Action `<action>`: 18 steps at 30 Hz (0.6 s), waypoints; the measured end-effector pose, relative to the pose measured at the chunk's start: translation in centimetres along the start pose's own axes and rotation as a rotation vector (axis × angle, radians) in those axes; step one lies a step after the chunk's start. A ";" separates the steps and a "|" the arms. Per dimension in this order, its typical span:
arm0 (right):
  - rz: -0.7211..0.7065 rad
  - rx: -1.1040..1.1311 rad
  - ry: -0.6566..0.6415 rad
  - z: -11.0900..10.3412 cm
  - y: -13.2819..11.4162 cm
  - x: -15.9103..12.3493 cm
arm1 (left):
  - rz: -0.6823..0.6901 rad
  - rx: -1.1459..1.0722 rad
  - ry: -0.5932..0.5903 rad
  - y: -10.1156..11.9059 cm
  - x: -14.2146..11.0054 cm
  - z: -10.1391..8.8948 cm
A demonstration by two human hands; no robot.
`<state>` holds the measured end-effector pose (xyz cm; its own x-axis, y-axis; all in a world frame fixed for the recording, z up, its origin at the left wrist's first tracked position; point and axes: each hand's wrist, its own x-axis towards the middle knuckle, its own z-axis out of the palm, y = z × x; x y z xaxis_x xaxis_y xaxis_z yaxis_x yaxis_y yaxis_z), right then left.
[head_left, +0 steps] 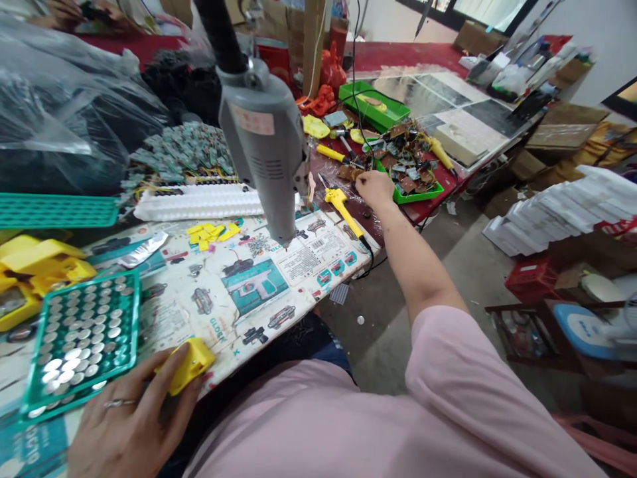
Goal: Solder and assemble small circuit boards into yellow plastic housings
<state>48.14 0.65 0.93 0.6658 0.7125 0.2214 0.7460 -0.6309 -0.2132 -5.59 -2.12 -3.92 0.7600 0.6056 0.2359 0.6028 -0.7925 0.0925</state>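
Low on the left, my left hand (132,408) has its fingers wrapped round a small yellow plastic housing (194,365) near the table's front edge. Beside it stands a teal tray (133,312) with rows of round silver discs. My right arm stretches far forward. At its end my right hand (377,188) is closed, fingertips down by small brown circuit boards (348,173); what they pinch is hidden. Just right of that hand is a green tray (423,196) heaped with wired boards. A yellow-handled soldering iron (343,207) lies to its left.
A grey electric screwdriver (263,146) hangs over the table, tip down. Behind it are a white foam strip (199,202) and a pile of small circuit boards (184,153). Yellow pieces (212,234) lie on the printed sheet. Another green tray (373,106) sits farther back.
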 end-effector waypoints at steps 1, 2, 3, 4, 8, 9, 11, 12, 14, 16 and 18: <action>0.015 0.005 0.005 -0.2 0.4 -0.1 | 0.028 0.050 0.012 0.1 0.0 0.0; 0.024 0.009 0.008 -0.3 0.7 -0.3 | 0.056 0.096 0.024 0.2 0.1 -0.1; 0.028 0.010 0.011 -0.4 0.9 -0.4 | 0.066 0.113 0.039 0.3 0.2 -0.2; 0.028 0.009 0.013 -0.5 1.1 -0.5 | 0.071 0.123 0.052 0.4 0.3 -0.3; -0.021 -0.008 0.016 -0.5 0.4 -0.9 | 0.094 0.151 0.077 0.5 0.6 -0.4; -0.035 -0.019 0.007 -0.4 0.0 -0.9 | 0.107 0.156 0.097 0.4 0.6 -0.3; -0.049 -0.033 -0.013 -0.2 -0.9 -0.7 | 0.129 0.167 0.146 0.1 0.6 0.0; -0.047 -0.031 -0.020 -0.2 -1.2 -0.6 | 0.140 0.170 0.165 0.0 0.5 0.2; -0.027 0.005 -0.019 -0.1 -1.4 -0.2 | 0.140 0.166 0.176 -0.3 0.3 0.5; 0.002 0.070 -0.006 -0.2 -1.0 0.4 | 0.139 0.155 0.156 -0.6 0.1 0.7; 0.038 0.169 0.011 -0.5 -0.1 1.0 | 0.134 0.145 0.144 -0.8 0.0 0.7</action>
<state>48.76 1.30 1.68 0.6942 0.6852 0.2207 0.7083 -0.5957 -0.3788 -5.87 -1.41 -4.70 0.7995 0.4709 0.3730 0.5352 -0.8403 -0.0863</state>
